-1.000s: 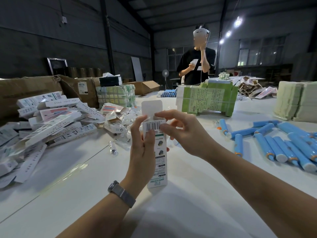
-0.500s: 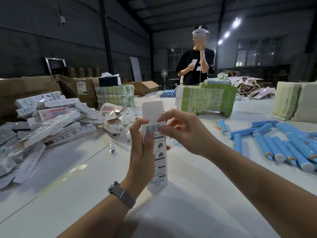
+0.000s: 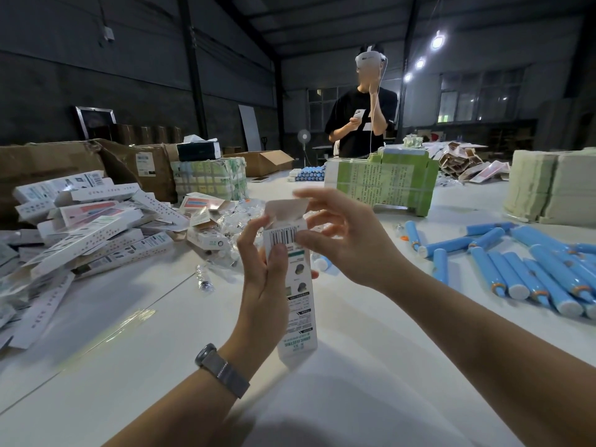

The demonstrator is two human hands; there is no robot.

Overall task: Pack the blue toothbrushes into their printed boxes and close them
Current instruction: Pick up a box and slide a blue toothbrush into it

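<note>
Box (image 3: 295,285) upright in the head view, long axis near vertical, bottom end low over the white surface (image 3: 129,317) and the open top facing away from the camera. The left hand (image 3: 264,285) wraps the box's middle from the left, thumb across the printed face below the barcode, fingers curled round it in a firm grip. The right hand (image 3: 342,233) comes in from the right at the top, thumb pinching the barcode edge while the forefinger arches over the raised top flap (image 3: 285,209), which stands half folded above the mouth. That flap lies directly under the right fingertips, so the right hand is the nearer one for pressing it down and tucking it; I judge this the closing step, though whether a toothbrush sits inside cannot be seen. Loose blue toothbrushes (image 3: 529,269) lie in a row to the right, well apart from the hands. A heap of printed boxes (image 3: 87,227) sits to the left.
</note>
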